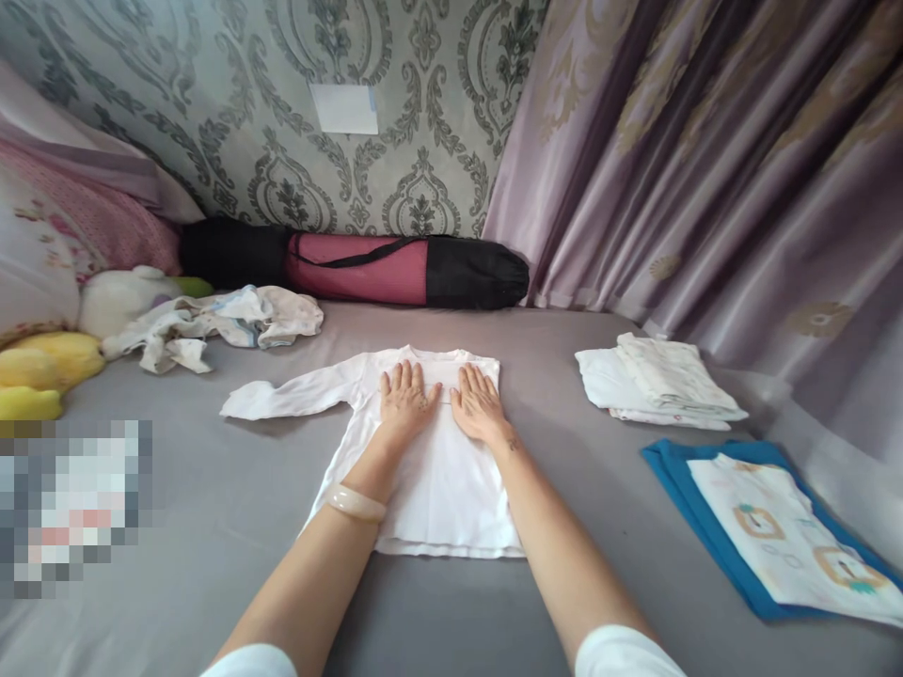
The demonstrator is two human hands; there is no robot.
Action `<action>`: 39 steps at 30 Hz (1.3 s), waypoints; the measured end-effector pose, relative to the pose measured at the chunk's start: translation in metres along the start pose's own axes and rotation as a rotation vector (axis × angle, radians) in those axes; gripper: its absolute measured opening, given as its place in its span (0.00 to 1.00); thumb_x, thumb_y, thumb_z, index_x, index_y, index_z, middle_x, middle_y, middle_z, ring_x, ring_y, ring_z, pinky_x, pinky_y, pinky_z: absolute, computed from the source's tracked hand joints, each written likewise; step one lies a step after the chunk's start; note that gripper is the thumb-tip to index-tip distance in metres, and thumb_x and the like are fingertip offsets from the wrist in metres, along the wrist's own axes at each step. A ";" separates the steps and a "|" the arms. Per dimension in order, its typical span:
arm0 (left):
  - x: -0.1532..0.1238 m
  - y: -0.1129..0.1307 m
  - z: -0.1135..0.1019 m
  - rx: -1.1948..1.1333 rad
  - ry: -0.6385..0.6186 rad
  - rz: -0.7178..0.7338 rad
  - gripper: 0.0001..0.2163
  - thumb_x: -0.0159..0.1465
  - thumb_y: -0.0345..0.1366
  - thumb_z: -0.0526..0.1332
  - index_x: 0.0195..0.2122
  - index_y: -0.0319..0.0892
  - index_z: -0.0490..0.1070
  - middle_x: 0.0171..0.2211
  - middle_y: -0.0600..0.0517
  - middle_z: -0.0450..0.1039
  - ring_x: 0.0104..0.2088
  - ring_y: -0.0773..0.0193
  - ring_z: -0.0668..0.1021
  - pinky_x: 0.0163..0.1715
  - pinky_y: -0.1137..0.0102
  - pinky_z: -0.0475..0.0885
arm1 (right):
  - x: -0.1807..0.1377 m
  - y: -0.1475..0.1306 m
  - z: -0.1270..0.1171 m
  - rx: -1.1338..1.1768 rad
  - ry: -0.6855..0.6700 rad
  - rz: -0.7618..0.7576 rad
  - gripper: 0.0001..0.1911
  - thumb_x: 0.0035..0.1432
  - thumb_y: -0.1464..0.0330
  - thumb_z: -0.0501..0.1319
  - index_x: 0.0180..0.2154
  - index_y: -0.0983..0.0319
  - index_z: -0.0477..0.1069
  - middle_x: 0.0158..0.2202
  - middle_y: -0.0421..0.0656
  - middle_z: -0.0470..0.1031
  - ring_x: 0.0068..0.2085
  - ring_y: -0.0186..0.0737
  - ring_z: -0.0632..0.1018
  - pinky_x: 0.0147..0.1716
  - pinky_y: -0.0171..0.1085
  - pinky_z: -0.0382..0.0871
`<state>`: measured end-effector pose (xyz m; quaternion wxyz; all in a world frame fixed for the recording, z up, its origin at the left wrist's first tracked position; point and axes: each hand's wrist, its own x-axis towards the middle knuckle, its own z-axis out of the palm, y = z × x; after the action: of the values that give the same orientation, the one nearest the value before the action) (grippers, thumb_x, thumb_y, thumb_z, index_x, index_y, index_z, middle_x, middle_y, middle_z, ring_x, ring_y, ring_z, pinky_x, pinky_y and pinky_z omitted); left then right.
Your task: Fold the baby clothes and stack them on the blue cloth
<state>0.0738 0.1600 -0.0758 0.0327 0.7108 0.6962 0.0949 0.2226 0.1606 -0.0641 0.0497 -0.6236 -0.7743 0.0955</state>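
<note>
A small white long-sleeved shirt (437, 489) lies spread on the grey bed sheet, its neckline away from me. One sleeve stretches out to the left; on the right no sleeve shows beyond the body's edge. My left hand (407, 400) rests flat on the upper chest of the shirt, fingers extended forward. Beside it, my right hand (480, 402) also presses flat on the fabric near the right shoulder, fingers pointing forward. The thumbs are close together, and neither hand grips anything. A pale bangle (355, 503) circles my left forearm.
Folded white clothes (659, 381) are stacked at the right, above a blue cloth (705, 512) bearing a printed white garment (783, 531). Crumpled clothes (232, 320) and plush toys (53, 362) lie left. A red and black rolled bag (359, 268) lines the wall. A blurred patch sits at lower left.
</note>
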 end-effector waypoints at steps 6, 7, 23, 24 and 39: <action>0.000 -0.001 -0.003 -0.014 -0.035 -0.056 0.35 0.68 0.52 0.42 0.67 0.29 0.51 0.68 0.37 0.48 0.69 0.48 0.52 0.66 0.50 0.44 | -0.001 0.007 -0.001 -0.015 0.034 0.125 0.32 0.69 0.63 0.39 0.68 0.74 0.45 0.71 0.50 0.40 0.70 0.45 0.44 0.67 0.47 0.35; 0.000 0.000 -0.005 -0.015 -0.039 -0.064 0.35 0.67 0.52 0.42 0.67 0.28 0.51 0.68 0.37 0.47 0.69 0.48 0.51 0.66 0.50 0.44 | 0.000 0.008 -0.001 -0.014 0.033 0.129 0.32 0.68 0.63 0.39 0.68 0.73 0.45 0.71 0.50 0.40 0.70 0.45 0.44 0.66 0.47 0.36; 0.000 -0.008 0.001 -0.018 0.082 -0.198 0.32 0.68 0.44 0.42 0.65 0.21 0.53 0.67 0.31 0.49 0.68 0.45 0.54 0.65 0.54 0.50 | 0.001 0.016 0.002 -0.035 0.145 0.288 0.32 0.67 0.65 0.42 0.66 0.79 0.48 0.69 0.57 0.45 0.69 0.51 0.49 0.66 0.44 0.42; 0.000 -0.007 0.001 -0.015 0.085 -0.199 0.32 0.68 0.45 0.42 0.65 0.21 0.53 0.67 0.31 0.49 0.68 0.45 0.53 0.65 0.54 0.50 | 0.001 0.016 0.003 -0.024 0.148 0.301 0.32 0.67 0.66 0.42 0.66 0.79 0.48 0.69 0.57 0.45 0.69 0.51 0.49 0.66 0.44 0.42; -0.014 -0.017 -0.035 -0.051 -0.170 -0.027 0.32 0.69 0.48 0.44 0.68 0.31 0.48 0.70 0.35 0.39 0.69 0.47 0.45 0.65 0.52 0.46 | -0.028 0.051 -0.050 0.333 -0.049 0.182 0.31 0.68 0.67 0.36 0.68 0.73 0.45 0.69 0.51 0.48 0.68 0.36 0.53 0.65 0.37 0.48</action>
<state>0.0505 0.1435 -0.0458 0.1112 0.7056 0.6979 0.0515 0.2871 0.1478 -0.0247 0.1246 -0.6717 -0.6892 0.2415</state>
